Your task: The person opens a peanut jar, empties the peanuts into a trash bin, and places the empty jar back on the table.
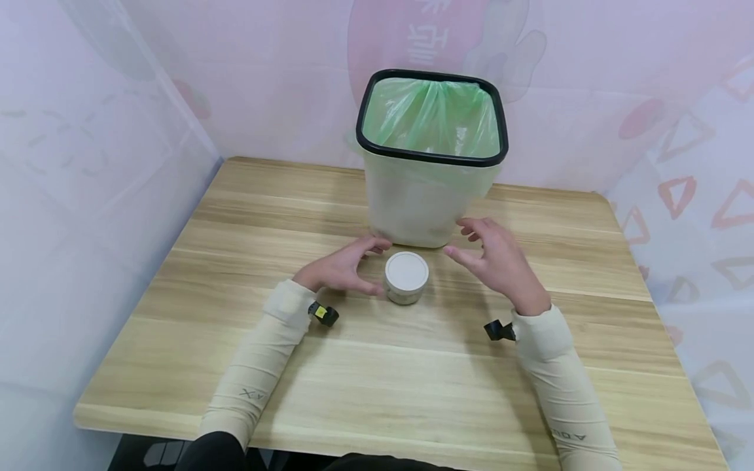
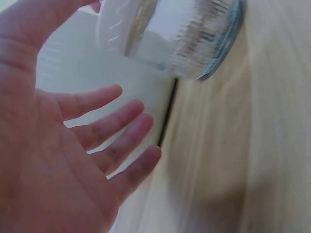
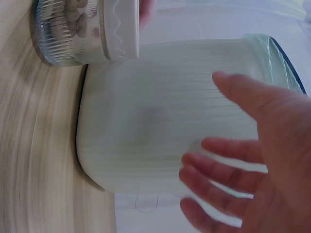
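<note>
A small glass jar with a white lid [image 1: 407,271] stands upright on the table. Ribbed glass and brownish contents show through its side in the right wrist view, where the jar [image 3: 73,29] is cut by the frame edge. To its left is my left hand [image 1: 347,265], fingers spread and thumb tip close to the jar; whether it touches cannot be told. My right hand [image 1: 495,255] hovers to the right of the jar, apart from it, fingers loosely bent around nothing. Just behind the jar stands a whitish trash bin [image 1: 421,203] with a black rim.
A green plastic bag [image 1: 432,114] lines the bin, tucked under the rim. The wooden table [image 1: 400,379] reaches back to a pale printed curtain [image 1: 265,78], which also hangs along both sides. Small black cameras sit on both wrists.
</note>
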A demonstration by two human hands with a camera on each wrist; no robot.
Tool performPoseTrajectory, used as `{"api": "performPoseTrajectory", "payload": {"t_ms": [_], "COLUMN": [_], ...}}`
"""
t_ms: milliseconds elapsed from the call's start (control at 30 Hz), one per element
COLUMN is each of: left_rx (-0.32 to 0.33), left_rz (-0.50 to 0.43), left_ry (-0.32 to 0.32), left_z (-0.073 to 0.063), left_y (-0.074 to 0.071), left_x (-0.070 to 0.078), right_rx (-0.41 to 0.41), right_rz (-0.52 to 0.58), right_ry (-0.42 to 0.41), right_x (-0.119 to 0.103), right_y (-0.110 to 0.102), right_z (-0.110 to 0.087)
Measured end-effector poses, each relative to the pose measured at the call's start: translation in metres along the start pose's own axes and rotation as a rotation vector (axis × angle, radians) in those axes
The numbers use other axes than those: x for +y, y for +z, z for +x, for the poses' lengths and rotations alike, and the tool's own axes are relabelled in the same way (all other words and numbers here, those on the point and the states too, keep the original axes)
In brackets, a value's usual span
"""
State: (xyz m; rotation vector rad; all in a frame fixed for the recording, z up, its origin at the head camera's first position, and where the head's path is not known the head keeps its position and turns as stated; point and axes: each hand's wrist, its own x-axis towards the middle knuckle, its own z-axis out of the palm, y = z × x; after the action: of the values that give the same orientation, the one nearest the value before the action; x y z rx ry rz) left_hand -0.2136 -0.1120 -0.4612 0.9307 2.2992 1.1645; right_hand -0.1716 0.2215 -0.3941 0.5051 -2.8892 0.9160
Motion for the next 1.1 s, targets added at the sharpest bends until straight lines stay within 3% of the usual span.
{"api": "performPoseTrajectory", "payload": {"t_ms": [333,767,1100], "left_rx": [0.027,0.017,0.035], "left_rz": [-0.014,-0.075,-0.079], "left_ry": [0.067,0.105,0.104], "left_z": [0.009,0.02,0.026], "left_y": [0.016,0.03,0.039], "left_x": [-0.006,-0.002,-0.007], "right_rx": [-0.081,-0.141,-0.183], "right_rz": [0.061,-0.003,-0.094], "right_ry": [-0.121,-0.218,-0.247], "right_x": [-0.005,-0.015,-0.021], "right_y": [0.007,0.013,0.025], "right_z": [0.003,0.006,0.009]}}
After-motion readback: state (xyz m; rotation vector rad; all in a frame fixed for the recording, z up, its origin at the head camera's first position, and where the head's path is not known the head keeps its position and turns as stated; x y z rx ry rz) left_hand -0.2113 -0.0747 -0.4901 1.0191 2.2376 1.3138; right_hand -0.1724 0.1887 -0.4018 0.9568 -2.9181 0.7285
